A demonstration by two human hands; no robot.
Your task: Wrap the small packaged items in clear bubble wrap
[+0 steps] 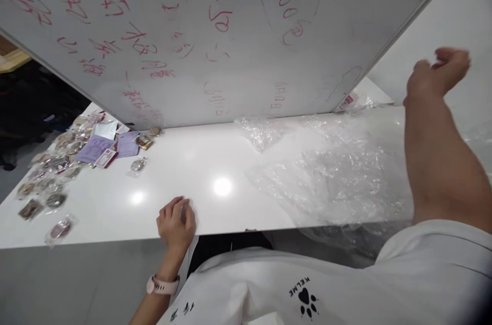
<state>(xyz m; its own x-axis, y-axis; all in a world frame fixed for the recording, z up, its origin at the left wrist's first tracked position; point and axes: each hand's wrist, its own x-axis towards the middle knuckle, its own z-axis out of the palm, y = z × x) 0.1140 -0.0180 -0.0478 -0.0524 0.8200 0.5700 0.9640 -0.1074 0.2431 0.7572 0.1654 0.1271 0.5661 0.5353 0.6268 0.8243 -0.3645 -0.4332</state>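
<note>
My left hand (pixel 176 222) rests at the front edge of the white table (pixel 200 171). Its fingers are curled round a small dark greyish thing, mostly hidden between thumb and forefinger. My right hand (pixel 438 73) is raised at the far right, beyond the whiteboard's (pixel 246 48) edge. Its fingers are loosely bent and apart from the thumb, with nothing visible in them. To the left of my left hand lie small items in clear wrappers, among them a pale one (pixel 137 165), a dark one (pixel 56 200) and a pinkish one (pixel 60 230).
Clear plastic film (pixel 338 176) spreads over the table's right side and hangs past its front edge. Purple packets (pixel 96 148) and a red-and-white card (pixel 105 158) lie with several wrapped items at left. The whiteboard, with red writing, stands along the table's back.
</note>
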